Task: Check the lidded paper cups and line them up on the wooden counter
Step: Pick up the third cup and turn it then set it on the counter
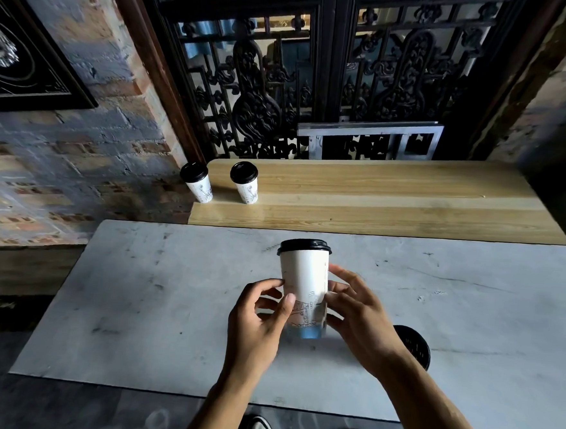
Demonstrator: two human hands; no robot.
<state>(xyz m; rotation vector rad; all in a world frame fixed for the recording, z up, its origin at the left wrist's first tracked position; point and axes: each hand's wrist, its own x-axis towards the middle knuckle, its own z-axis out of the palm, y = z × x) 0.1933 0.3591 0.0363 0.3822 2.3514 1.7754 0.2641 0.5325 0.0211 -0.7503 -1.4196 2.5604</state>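
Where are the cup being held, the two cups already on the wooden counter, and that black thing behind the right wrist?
Held cup (304, 276): head view, bare white side wall.
Counter cups (244, 173): head view, black lid of the right one.
Fourth cup's lid (414, 347): head view, lid top.

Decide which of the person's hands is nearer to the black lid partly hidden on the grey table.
The right hand. Its wrist passes over the black lid, partly covering it. The left hand is farther away, across the held cup.
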